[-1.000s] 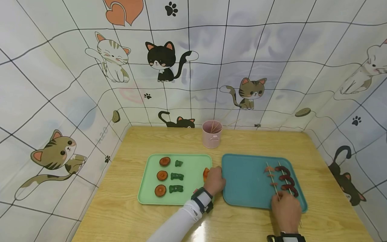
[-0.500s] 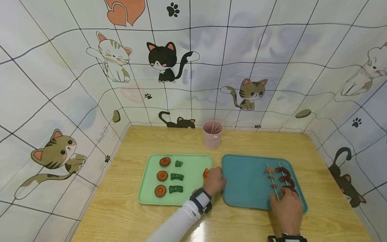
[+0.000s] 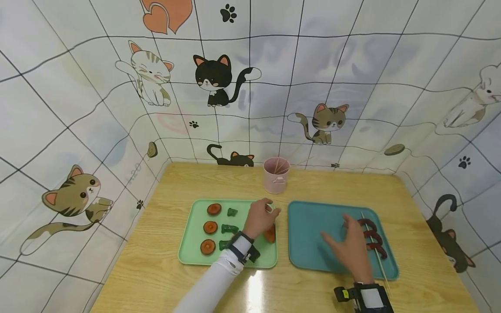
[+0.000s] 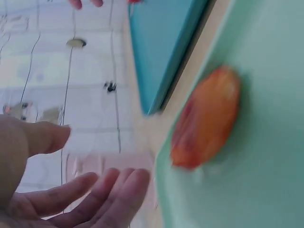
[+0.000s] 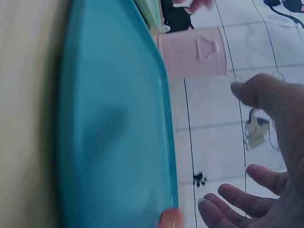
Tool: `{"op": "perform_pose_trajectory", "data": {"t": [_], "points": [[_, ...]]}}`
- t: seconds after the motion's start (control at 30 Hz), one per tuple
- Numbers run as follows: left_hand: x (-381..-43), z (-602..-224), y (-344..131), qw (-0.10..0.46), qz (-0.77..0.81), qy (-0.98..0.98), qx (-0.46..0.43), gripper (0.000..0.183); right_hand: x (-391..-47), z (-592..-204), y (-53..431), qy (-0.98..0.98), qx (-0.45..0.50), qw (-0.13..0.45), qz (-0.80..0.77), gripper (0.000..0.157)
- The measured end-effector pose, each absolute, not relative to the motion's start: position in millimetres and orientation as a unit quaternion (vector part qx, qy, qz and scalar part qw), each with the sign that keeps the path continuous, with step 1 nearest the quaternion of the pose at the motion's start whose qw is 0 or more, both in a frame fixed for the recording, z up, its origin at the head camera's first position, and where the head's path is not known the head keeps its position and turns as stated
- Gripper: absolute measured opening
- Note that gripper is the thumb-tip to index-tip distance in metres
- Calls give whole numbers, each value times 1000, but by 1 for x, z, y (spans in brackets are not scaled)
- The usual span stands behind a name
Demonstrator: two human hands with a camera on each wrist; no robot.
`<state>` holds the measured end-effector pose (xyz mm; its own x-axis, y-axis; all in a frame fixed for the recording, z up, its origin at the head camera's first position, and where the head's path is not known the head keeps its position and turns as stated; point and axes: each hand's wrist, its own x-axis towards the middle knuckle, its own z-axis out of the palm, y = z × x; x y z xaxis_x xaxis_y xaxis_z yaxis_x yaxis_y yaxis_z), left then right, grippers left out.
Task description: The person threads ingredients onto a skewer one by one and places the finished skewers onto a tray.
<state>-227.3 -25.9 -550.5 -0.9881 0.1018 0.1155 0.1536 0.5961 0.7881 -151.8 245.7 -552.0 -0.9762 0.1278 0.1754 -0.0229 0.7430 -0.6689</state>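
Observation:
Over the right side of the green tray (image 3: 188,256) my left hand (image 3: 259,221) is raised, fingers spread loosely and holding nothing. An orange-brown, wing-shaped food piece (image 4: 206,118) lies below it near the tray's edge. My right hand (image 3: 351,250), thumb and fingers apart, hovers above the blue tray (image 3: 313,230) and holds nothing either. Just right of it lies a skewer (image 3: 381,265) threaded with curved dark red sausage-like pieces (image 3: 373,237). The skewer of small pinkish pieces beside it is mostly hidden by this hand.
Three brown mushroom-like rounds (image 3: 210,227) and three dark green pieces (image 3: 229,228) sit in columns on the green tray. A pink bucket (image 3: 275,180) with thin sticks stands behind, near the cat-patterned wall sheet (image 3: 219,126). Both trays rest on a wooden table (image 3: 156,278).
My right hand has let go of the pinkish-piece skewer and risen leftward, opening. My left hand has lifted off the orange-brown piece, moving left and away from me.

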Motion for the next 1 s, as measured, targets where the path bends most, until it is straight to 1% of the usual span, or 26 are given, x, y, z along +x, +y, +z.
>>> {"op": "perform_pose_trajectory", "data": {"t": [0.07, 0.1, 0.23, 0.37, 0.53, 0.8, 1.0], "points": [[-236, -544, -33, 51, -462, -883, -66, 38, -160, -552, 240, -930, -18, 96, 354, 93], [-240, -541, -37, 63, -473, -876, -67, 37, -165, -552, 237, -930, -15, 91, 355, 95], [-260, -529, -50, 116, -504, -853, -75, 31, -186, -552, 223, -922, 7, 81, 379, 100], [-278, -518, -57, 140, -524, -837, -73, 31, -209, -552, 209, -916, 35, 77, 393, 102], [-299, -507, -59, 151, -535, -828, -75, 27, -235, -548, 190, -912, 47, 63, 402, 105], [-324, -492, -49, 153, -510, -839, -110, 26, -276, -542, 162, -901, 34, 7, 433, 108], [-345, -487, -37, 134, -466, -867, -117, 24, -305, -544, 146, -888, 47, 10, 458, 106]]}}
